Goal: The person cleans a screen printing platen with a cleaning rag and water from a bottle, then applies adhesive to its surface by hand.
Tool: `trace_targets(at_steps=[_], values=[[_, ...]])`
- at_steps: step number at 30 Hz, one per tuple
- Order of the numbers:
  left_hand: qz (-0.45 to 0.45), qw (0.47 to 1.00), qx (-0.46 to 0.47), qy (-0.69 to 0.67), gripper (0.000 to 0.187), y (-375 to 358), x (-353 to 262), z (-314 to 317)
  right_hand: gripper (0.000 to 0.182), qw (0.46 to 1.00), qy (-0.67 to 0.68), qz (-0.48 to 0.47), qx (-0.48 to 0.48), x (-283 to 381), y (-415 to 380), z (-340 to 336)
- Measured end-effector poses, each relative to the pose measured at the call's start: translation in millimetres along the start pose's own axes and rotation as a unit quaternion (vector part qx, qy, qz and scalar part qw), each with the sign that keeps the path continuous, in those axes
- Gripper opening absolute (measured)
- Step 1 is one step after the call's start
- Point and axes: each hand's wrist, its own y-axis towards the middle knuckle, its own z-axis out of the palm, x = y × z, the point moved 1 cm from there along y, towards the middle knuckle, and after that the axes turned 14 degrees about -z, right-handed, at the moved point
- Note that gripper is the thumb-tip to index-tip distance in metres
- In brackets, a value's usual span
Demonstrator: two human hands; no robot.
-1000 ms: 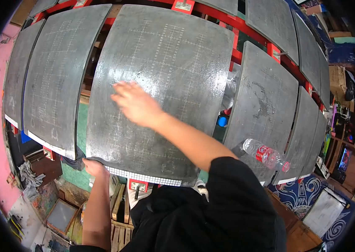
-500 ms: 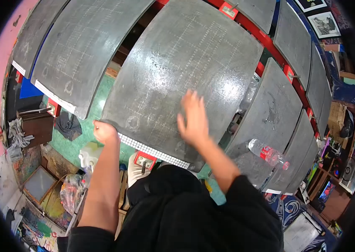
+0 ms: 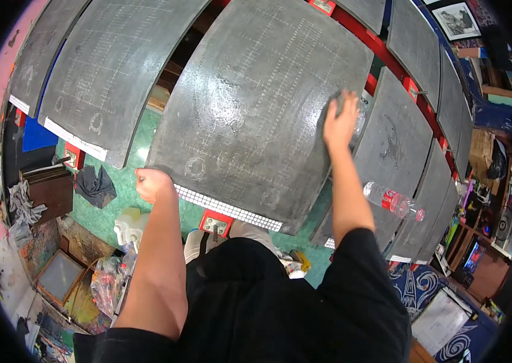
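Observation:
In the middle of the head view lies a grey printing board (image 3: 237,133) with a wet, shiny surface and rows of whitish marks. My left hand (image 3: 154,184) is closed on its near left corner; the fingers underneath are partly hidden. My right hand (image 3: 340,121) is open on the board's right edge, palm down with fingers extended. Along the board's near edge runs a white gridded strip (image 3: 225,207). A red metal bracket (image 3: 216,224) shows just below that strip.
A clear plastic bottle (image 3: 393,201) with a red label lies on the neighbouring grey board (image 3: 389,139) to the right. Another grey board (image 3: 119,66) is at the left. A whitish jug (image 3: 130,225) and dark cloth (image 3: 95,186) are lower left, over the green floor.
My right hand has moved right and away from me, from the board's middle to its right edge. My left hand stays at the corner. The view has shifted slightly.

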Motion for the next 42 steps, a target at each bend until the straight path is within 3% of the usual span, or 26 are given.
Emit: trace_targets(at_steps=[5,6,8,11,13,15,17,19,21,22,23,24,26,28,31,32,33,34,36,38,40,42], values=[[-0.01,0.999,-0.032,0.003,0.056,-5.6,-4.0,-3.9,0.063,0.974,0.114,-0.068,0.183,134.1,-164.3,-84.9],[-0.009,0.999,-0.033,0.003,0.056,-8.0,-5.9,-4.5,0.066,0.962,0.127,-0.077,0.229,145.5,-193.9,-91.8],[-0.012,0.999,-0.035,0.013,0.055,-11.6,-6.9,-6.9,0.069,0.959,0.148,-0.085,0.228,149.9,-206.3,-96.2],[0.001,0.998,-0.054,0.03,0.056,-1.9,-2.1,0.9,0.07,0.966,0.125,-0.063,0.217,132.6,-170.3,-86.7],[0.006,0.997,-0.068,0.024,0.055,-3.2,-3.7,2.4,0.061,0.992,0.099,0.002,0.084,112.2,-103.8,-60.2],[0.006,0.996,-0.083,0.015,0.055,-3.7,-3.6,3.6,0.056,0.999,0.031,0.029,0.014,83.9,-51.9,-11.3],[0.006,0.997,-0.078,0.013,0.056,-4.0,-2.7,3.2,0.056,0.997,0.067,0.022,-0.018,112.3,-11.7,19.3],[0.001,0.998,-0.067,0.019,0.056,-10.4,-6.3,-2.1,0.06,0.997,0.048,-0.064,0.026,177.3,-5.2,40.9],[0.0,0.998,-0.054,0.026,0.056,-8.2,-4.9,-2.3,0.063,0.968,0.148,-0.168,0.114,245.6,-19.8,38.9],[0.005,0.998,-0.053,0.022,0.056,-2.8,-1.5,0.6,0.063,0.946,0.216,-0.138,0.199,277.6,-33.2,32.3],[0.008,0.999,-0.05,0.014,0.055,0.1,-1.0,3.4,0.062,0.931,0.231,-0.228,0.165,290.8,-58.0,35.4],[0.005,0.999,-0.052,0.015,0.055,-0.8,-1.8,1.8,0.062,0.93,0.232,-0.229,0.167,288.0,-72.9,23.7],[-0.012,0.999,-0.031,0.001,0.054,-7.1,-5.1,-1.9,0.062,0.874,0.298,-0.273,0.27,263.3,-95.3,-6.1],[-0.007,0.999,-0.035,-0.004,0.053,-9.7,-3.7,-3.2,0.063,0.872,0.258,-0.272,0.314,209.5,-111.2,-38.8],[-0.001,1.0,-0.03,-0.004,0.053,-10.8,-7.1,-4.1,0.056,0.954,0.097,-0.176,0.221,126.4,-99.3,-57.0],[0.005,1.0,-0.019,0.003,0.053,-10.0,-6.2,-5.2,0.053,0.974,0.107,-0.085,0.18,105.2,-87.4,-49.4],[0.014,1.0,-0.025,0.006,0.053,-9.5,-6.4,-4.7,0.05,0.989,0.096,-0.052,0.101,91.3,-70.6,-36.9],[0.011,1.0,-0.027,0.006,0.053,-9.1,-6.2,-4.3,0.05,0.988,0.097,-0.054,0.103,95.4,-55.2,-15.6],[0.022,0.999,-0.026,-0.003,0.052,-8.9,-4.6,-3.4,0.048,0.999,0.046,-0.007,-0.025,114.7,-33.8,17.5],[0.022,0.999,-0.023,-0.006,0.052,-6.9,-2.8,-2.7,0.047,0.985,0.134,-0.099,0.053,192.0,-22.5,25.9],[0.025,0.999,-0.018,-0.013,0.052,-7.0,-3.4,-2.5,0.05,0.941,0.19,-0.154,0.233,272.1,-40.3,17.2],[0.013,0.999,-0.013,-0.032,0.052,-5.2,-3.3,-0.6,0.056,0.903,0.282,-0.245,0.212,299.6,-97.4,11.8]])
